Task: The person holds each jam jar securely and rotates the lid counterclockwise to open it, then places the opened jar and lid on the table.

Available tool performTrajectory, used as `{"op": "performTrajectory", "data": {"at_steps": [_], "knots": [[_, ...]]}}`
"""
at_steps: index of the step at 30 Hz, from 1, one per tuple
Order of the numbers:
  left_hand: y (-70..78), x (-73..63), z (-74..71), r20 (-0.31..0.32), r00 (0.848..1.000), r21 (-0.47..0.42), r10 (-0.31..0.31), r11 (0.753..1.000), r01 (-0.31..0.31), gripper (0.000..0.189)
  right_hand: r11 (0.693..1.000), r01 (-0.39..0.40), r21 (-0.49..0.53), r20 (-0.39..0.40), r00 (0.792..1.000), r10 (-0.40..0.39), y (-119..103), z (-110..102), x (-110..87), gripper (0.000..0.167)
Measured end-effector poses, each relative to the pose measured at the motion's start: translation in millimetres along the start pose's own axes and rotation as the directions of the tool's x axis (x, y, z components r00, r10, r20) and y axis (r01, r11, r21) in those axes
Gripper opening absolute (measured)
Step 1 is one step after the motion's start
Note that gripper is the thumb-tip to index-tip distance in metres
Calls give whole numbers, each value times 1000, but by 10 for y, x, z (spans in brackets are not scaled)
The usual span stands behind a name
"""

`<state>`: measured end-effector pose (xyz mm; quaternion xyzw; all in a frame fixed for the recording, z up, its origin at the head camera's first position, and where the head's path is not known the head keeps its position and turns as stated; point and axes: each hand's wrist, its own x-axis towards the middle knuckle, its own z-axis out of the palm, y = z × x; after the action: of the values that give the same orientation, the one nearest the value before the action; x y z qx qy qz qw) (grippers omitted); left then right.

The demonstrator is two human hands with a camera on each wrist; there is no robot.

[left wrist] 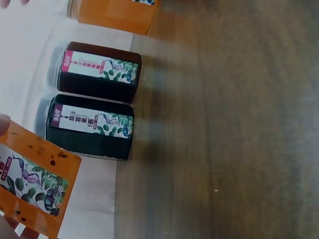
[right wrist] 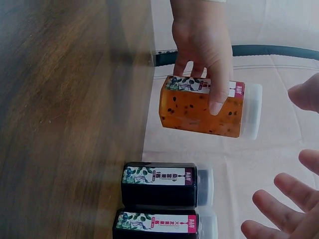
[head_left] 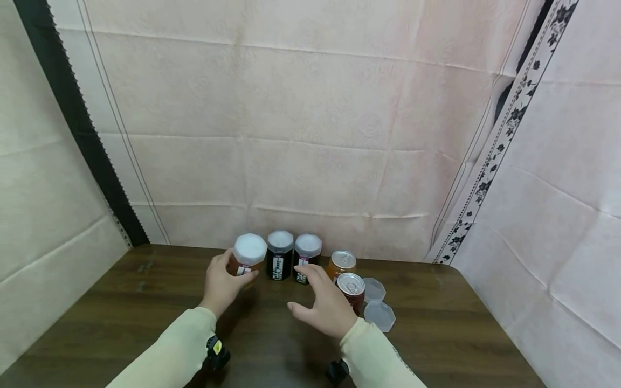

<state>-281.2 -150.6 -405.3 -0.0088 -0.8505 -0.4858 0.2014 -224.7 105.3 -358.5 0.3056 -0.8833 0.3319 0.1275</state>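
My left hand [head_left: 228, 280] grips an octagonal jar of orange jam [right wrist: 199, 114] with dark seeds, a printed label and a white lid. In the right wrist view, thumb and fingers wrap its sides and its base is raised off the table. To its right, two dark jam jars, one [head_left: 278, 264] with a mostly white label and one [head_left: 302, 263] with a pinker label, stand side by side under whitish lids. My right hand [head_left: 327, 304] hovers in front of them, empty, its fingers spread and thumb apart.
Right of the dark jars stand an orange jar [head_left: 342, 262] and a reddish-brown jar [head_left: 351, 288], both with metal pull-tab tops. Two translucent octagonal lids [head_left: 380, 316] lie beside them on the wooden table [head_left: 436, 334]. Pale cloth walls [head_left: 301, 134] enclose the back and sides.
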Motion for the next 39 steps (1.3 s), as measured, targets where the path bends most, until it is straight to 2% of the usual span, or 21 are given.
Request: {"op": "performTrajectory", "data": {"at_steps": [9, 15, 23, 30, 39], "knots": [[47, -144, -11, -2, 1000, 94, 22, 995, -22, 77, 1000, -9, 16, 11, 1000, 9, -1, 12, 3, 66], [71, -217, -23, 10, 1000, 121, 22, 992, -23, 79, 999, -32, 41, 34, 999, 31, 32, 19, -8, 66], [103, -325, -16, 9, 998, 168, 67, 983, -68, 79, 993, -65, 97, 77, 995, 58, 75, 39, -8, 66], [149, -451, 11, 11, 994, 207, 104, 973, -105, 78, 980, -104, 172, 132, 988, 82, 74, 69, -16, 69], [225, -574, 66, 9, 995, 218, 99, 971, -99, 76, 939, -207, 273, 203, 967, 155, -10, 90, 31, 74]]}}
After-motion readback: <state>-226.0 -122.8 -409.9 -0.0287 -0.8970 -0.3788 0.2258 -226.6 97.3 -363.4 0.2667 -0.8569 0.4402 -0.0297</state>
